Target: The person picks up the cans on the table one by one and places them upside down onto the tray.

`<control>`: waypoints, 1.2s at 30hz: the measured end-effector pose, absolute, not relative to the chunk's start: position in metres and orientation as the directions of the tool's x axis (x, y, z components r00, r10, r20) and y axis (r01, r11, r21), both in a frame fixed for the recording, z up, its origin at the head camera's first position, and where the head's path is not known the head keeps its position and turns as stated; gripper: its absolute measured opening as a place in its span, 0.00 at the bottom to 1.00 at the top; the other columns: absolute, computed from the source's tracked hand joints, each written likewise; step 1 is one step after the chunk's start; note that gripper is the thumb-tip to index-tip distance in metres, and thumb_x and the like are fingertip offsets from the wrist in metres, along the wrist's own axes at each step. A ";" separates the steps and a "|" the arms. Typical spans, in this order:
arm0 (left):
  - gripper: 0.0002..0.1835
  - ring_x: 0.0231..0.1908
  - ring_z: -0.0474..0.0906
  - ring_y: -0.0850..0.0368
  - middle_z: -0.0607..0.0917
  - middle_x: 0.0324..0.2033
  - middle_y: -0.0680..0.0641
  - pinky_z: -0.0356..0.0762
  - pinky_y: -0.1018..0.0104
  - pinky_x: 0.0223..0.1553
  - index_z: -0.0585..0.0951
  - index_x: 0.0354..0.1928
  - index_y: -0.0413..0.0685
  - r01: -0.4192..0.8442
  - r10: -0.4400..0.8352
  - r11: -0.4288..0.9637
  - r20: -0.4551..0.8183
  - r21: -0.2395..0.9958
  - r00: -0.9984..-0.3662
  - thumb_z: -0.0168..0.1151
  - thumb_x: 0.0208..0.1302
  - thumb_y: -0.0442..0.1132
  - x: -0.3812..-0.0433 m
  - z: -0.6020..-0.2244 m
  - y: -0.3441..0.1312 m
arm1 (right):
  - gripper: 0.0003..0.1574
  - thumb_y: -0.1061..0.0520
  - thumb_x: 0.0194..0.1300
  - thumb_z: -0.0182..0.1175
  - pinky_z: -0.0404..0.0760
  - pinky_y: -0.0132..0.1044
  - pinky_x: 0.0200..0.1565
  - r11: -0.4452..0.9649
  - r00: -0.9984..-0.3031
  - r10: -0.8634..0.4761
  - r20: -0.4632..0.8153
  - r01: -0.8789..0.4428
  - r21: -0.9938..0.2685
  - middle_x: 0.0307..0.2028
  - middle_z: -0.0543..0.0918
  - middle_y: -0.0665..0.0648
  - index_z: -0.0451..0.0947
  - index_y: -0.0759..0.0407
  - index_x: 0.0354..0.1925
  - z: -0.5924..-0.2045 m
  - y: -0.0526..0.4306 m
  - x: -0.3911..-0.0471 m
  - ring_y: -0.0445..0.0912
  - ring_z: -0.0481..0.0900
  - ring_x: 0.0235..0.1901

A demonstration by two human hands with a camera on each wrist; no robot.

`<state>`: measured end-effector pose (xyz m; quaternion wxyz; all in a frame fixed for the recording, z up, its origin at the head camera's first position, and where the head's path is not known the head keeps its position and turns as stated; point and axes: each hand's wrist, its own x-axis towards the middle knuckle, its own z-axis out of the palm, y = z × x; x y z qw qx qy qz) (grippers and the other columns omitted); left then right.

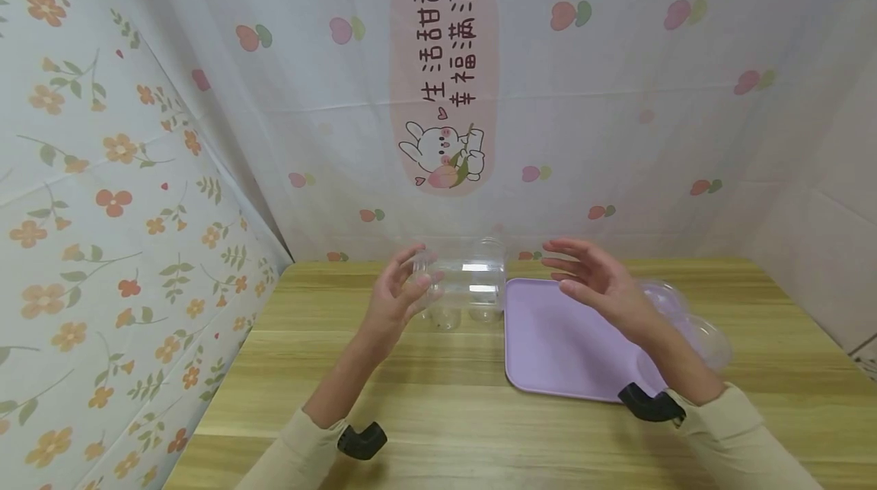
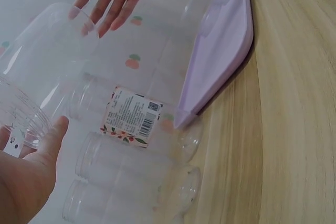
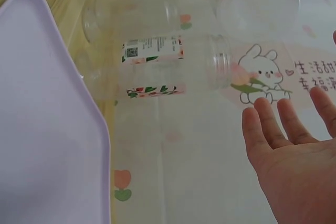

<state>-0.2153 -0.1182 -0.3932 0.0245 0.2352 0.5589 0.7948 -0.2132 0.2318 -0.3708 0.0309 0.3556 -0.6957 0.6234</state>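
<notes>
My left hand grips a clear plastic jar by one end, thumb on the near side. The jar lies sideways in the air, its other end pointing right. Ridges that look like a screw thread show beside the thumb in the left wrist view. My right hand is raised above the purple tray, fingers spread and palm turned toward the jar, touching nothing. Under the held jar, several clear jars stand on the table; one bears a printed label with a barcode.
Clear round plastic pieces lie at the tray's right side, partly behind my right forearm. The wooden table ends at a patterned curtain at the back. Another flowered curtain hangs along the left.
</notes>
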 end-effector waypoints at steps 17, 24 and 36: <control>0.34 0.66 0.64 0.26 0.67 0.69 0.34 0.75 0.50 0.60 0.58 0.75 0.39 0.229 0.281 -0.403 0.358 0.886 -0.890 0.59 0.72 0.38 -0.213 -0.395 -0.105 | 0.40 0.75 0.70 0.55 0.71 0.49 0.65 -0.170 -0.698 -0.500 0.512 -0.501 -0.849 0.72 0.64 0.63 0.55 0.68 0.75 -0.376 0.211 -0.218 0.62 0.64 0.69; 0.33 0.65 0.65 0.26 0.68 0.68 0.36 0.75 0.46 0.60 0.61 0.74 0.40 0.230 0.271 -0.415 0.361 0.880 -0.892 0.59 0.72 0.37 -0.210 -0.395 -0.097 | 0.46 0.73 0.68 0.59 0.73 0.52 0.63 -0.188 -0.723 -0.484 0.493 -0.464 -0.865 0.75 0.58 0.65 0.54 0.59 0.78 -0.379 0.197 -0.218 0.63 0.63 0.69; 0.34 0.65 0.64 0.25 0.64 0.69 0.31 0.75 0.46 0.59 0.61 0.74 0.41 0.217 0.263 -0.435 0.354 0.874 -0.897 0.62 0.71 0.37 -0.209 -0.397 -0.091 | 0.53 0.70 0.65 0.66 0.82 0.42 0.53 -0.199 -0.774 -0.465 0.430 -0.382 -0.903 0.76 0.52 0.67 0.50 0.56 0.79 -0.384 0.181 -0.215 0.63 0.65 0.66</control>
